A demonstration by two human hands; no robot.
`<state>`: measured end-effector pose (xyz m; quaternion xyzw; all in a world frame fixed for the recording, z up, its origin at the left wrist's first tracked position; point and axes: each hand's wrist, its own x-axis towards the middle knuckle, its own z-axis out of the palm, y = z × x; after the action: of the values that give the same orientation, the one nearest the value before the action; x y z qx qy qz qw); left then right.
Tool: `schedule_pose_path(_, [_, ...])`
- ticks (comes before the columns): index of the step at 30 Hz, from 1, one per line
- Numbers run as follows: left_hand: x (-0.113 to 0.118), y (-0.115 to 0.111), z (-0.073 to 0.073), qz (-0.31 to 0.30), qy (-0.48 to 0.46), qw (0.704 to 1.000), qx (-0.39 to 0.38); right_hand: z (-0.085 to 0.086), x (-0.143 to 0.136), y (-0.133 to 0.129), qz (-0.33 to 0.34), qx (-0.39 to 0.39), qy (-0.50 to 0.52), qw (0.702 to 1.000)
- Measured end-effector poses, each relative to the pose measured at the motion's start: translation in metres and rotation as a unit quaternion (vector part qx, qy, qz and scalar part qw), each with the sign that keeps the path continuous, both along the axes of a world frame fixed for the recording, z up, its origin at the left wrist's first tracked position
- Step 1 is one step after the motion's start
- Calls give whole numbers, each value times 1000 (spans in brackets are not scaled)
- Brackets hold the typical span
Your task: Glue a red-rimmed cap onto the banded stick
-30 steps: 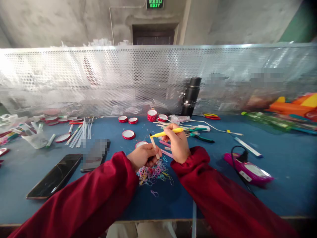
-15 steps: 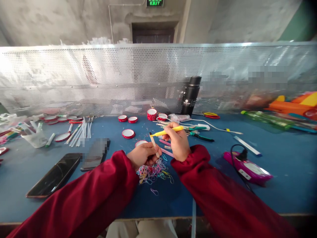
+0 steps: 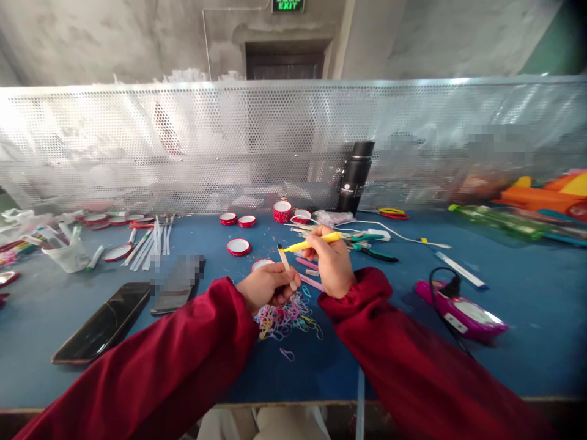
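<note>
Between the fingers of my left hand (image 3: pixel 270 284) a pale wooden craft stick (image 3: pixel 286 264) slants upward, its top end dark. My right hand (image 3: pixel 331 260) is closed around a yellow marker pen (image 3: pixel 312 242) that points left, its tip at the stick just below the dark end. Whether the tip touches the wood I cannot tell. Below my left hand lies a tangled heap of colourful small elastic bands (image 3: pixel 288 318), with one loose purple band (image 3: pixel 287 354) nearer me. A round red-rimmed lid (image 3: pixel 262 264) is partly hidden behind my left fingers.
Two phones (image 3: pixel 103 324) lie at the left, beyond them a cup of markers (image 3: pixel 66 255). Red-rimmed lids (image 3: pixel 239 247) and a black flask (image 3: pixel 356 177) stand toward the perforated metal screen (image 3: pixel 183 146). Pliers (image 3: pixel 373 252) and a purple corded device (image 3: pixel 463 315) lie at the right.
Both hands keep almost the same pose, marker tip against or near the stick. The whole view has shifted very slightly.
</note>
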<state>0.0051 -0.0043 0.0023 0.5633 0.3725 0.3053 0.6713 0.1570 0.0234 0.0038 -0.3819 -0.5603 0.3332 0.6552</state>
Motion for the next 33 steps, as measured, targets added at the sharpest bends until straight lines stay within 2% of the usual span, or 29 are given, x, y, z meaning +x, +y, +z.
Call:
schedule_pose_path(21, [-1,0,0,-6,-7,1000,-3,2,0,-1,12,4,-4,1000])
schedule_pose_path(33, [0,-2,3,-1,10,1000,-5,3,0,-2,-3,-2,-1,1000])
